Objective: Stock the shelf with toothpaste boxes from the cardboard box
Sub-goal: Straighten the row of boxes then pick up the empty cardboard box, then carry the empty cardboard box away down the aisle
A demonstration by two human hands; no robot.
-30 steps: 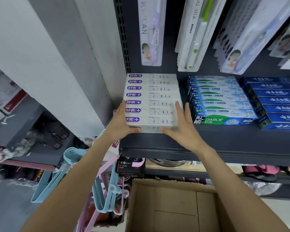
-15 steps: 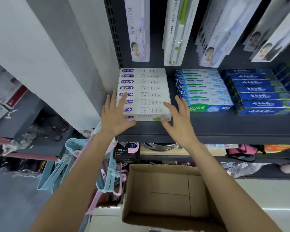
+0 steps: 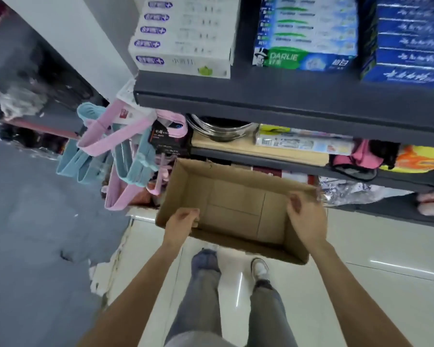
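Looks like pretty much the end of the job here. Open brown cardboard box (image 3: 236, 211) down on the pale tiled floor (image 3: 361, 246), tucked against the bottom of the shelving, and nothing visible inside, just bare cardboard bottom. White toothpaste boxes with purple labels (image 3: 183, 38) already stacked up at the left end of the dark grey shelf (image 3: 261, 96), right at its front edge, with the green-and-blue Darlie boxes (image 3: 303, 36) just beside them.

Left hand (image 3: 181, 221) over the near left corner of the carton, fingers curled loosely inward, holding nothing. Right hand (image 3: 306, 216) over the right wall, fingers bent and relaxed, also holding nothing; can't tell if either actually touches the rim.

Best guess at the step: checking the carton or clearing it away. To do it well: grab the 2 short walls low rather than the floppy top edge, lift level, and watch the pink and blue plastic hangers (image 3: 115, 151) hanging just left of it. Worth a quick peek for a stray box in a corner before carting it off.
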